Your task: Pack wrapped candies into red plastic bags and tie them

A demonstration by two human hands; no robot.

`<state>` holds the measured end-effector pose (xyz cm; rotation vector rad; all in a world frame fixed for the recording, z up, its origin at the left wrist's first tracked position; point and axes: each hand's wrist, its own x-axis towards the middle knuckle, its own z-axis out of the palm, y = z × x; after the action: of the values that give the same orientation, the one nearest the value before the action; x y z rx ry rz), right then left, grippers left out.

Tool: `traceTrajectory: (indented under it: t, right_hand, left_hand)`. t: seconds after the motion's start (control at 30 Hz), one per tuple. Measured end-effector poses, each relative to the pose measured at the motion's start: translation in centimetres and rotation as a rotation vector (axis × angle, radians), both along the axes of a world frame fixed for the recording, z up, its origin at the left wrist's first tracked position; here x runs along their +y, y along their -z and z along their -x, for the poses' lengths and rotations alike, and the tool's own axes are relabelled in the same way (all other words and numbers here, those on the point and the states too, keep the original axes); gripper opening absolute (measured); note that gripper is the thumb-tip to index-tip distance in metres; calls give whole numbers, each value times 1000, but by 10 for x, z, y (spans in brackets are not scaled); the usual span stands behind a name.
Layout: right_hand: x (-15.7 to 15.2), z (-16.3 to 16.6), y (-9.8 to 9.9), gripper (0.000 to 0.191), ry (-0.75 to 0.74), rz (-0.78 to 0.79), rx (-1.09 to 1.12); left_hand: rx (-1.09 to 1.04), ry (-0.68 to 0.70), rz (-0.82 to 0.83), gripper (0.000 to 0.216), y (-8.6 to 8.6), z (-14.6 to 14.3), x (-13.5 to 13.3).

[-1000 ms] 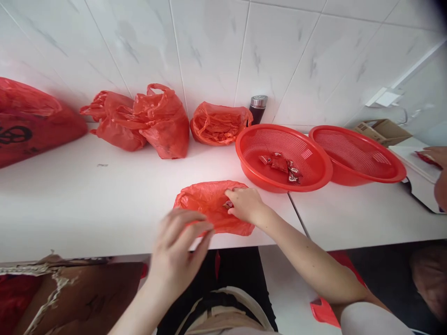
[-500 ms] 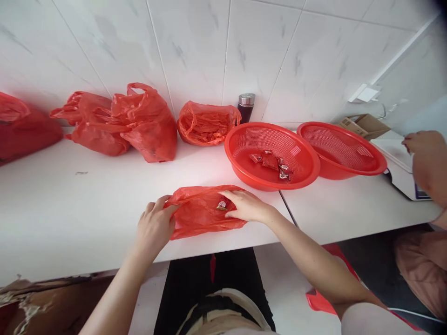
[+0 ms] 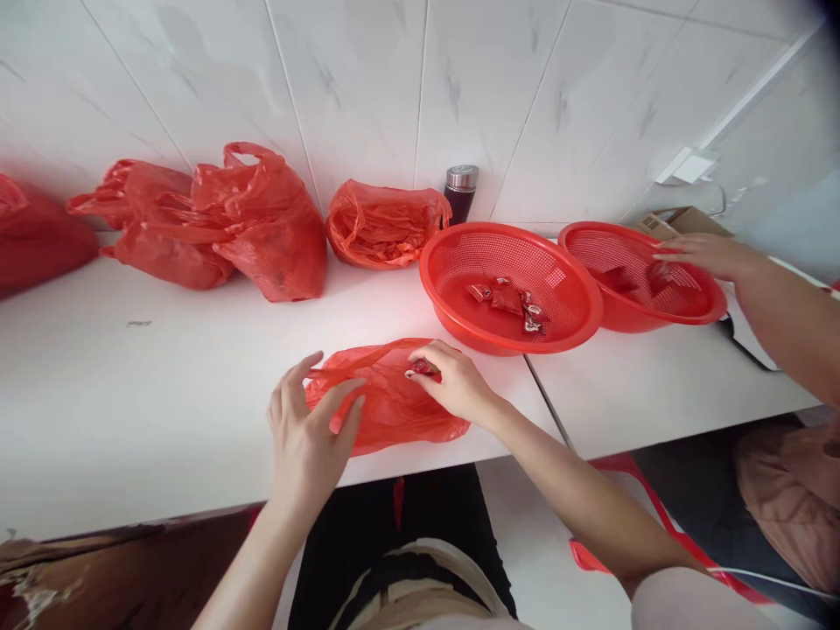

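Observation:
A flat red plastic bag [image 3: 387, 402] lies at the front edge of the white counter [image 3: 164, 385]. My left hand [image 3: 308, 433] rests on the bag's left end with fingers spread, pressing or pulling its mouth. My right hand [image 3: 452, 381] is on the bag's right side, its fingertips pinched on a small red wrapped candy [image 3: 423, 370]. Just beyond, a red mesh basket [image 3: 459, 302] holds several wrapped candies [image 3: 508, 299].
A second red basket [image 3: 696, 313] stands to the right; another person's hand [image 3: 705, 255] reaches over it. Three filled red bags [image 3: 262, 227] and a dark flask [image 3: 460, 191] line the tiled wall. A cardboard box [image 3: 679, 221] sits far right.
My left hand came up onto the counter and took the bag's left end, then loosened its fingers. My right hand lifted the candy in a pinch. The other person's hand moved over the right basket.

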<state>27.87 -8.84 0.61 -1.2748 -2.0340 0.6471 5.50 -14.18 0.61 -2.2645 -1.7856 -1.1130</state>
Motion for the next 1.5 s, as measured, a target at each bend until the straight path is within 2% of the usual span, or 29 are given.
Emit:
traceTrajectory:
  t: [0.03,0.1,0.23,0.37,0.57,0.67,0.87,1.1,1.5]
  right_hand:
    - [-3,2,-6,13,18,56,120]
    - [-12,8,-20,21,16,170,355]
    - [-35,22,-47,25,-59,305,709]
    - [-49,30,-56,17,-43,300,823]
    - [-50,28,-50,16,-28,353,890]
    - [-50,26,-49,15,-26,340,936]
    - [-57,25,-55,14,15,249,925]
    - [-59,23,-60,16,35,239,890]
    - [-58,24,-58,14,12,248,937]
  left_hand:
    - [-77,41,-8,21,-6,-6,-5]
    - [-251,132,88,22,-17,-16,-12]
    - [-686,322,476,25,-31,-28,-14]
    - [-1003,453,618,23,-37,-29,-11]
    - [-1231,501,734,19,-39,-20,-16]
    - [-1275,546,749,19,-39,-18,-16]
    - [-1188,598,729,17,-44,-16,-14]
    - [-1132,588,722,21,-47,-15,-15]
    - [-1315,661,818,17,-44,-15,-18]
